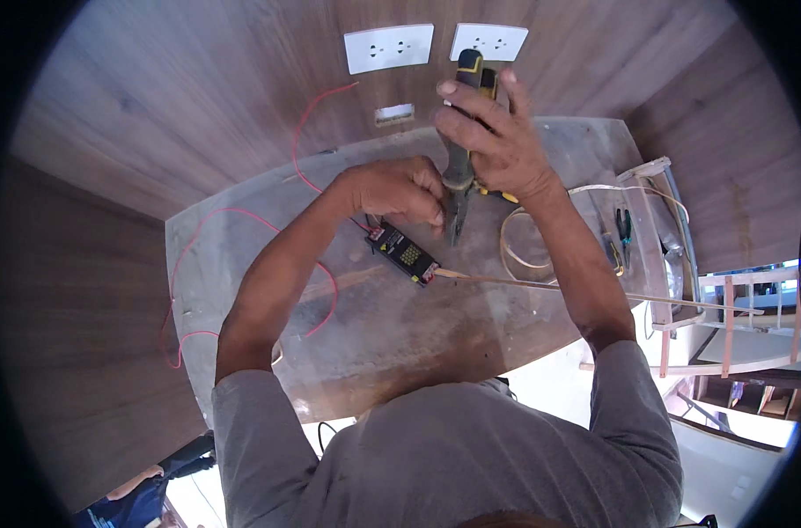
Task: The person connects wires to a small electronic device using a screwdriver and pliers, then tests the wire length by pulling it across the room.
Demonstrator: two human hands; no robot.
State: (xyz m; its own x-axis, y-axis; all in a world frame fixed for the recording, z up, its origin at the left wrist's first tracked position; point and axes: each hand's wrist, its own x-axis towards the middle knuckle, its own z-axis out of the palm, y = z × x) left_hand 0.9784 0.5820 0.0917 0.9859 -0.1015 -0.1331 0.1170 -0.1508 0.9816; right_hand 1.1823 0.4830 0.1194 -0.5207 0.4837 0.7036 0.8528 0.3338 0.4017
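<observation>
My right hand (497,141) is wrapped round a pair of pliers (459,172) with black and yellow handles. Their handles point up toward the wall and the jaws downward. Just left of the jaws, my left hand (399,192) is closed, its fingertips pressed together; whatever they pinch is hidden. Below that hand a small black power supply box (405,253) lies on the grey worktop (400,343). Red wire (305,172) runs from behind my left wrist up to the wall. A flat pale cable (480,278) leaves the box's other end toward the right.
Two white wall sockets (388,48) sit above a small cut-out (394,113) in the wood panel. More red wire (211,213) loops at left. Green-handled pliers (625,227) lie beside a wooden tray (654,238) at right. Another person's dark blue sleeve (136,502) shows at lower left.
</observation>
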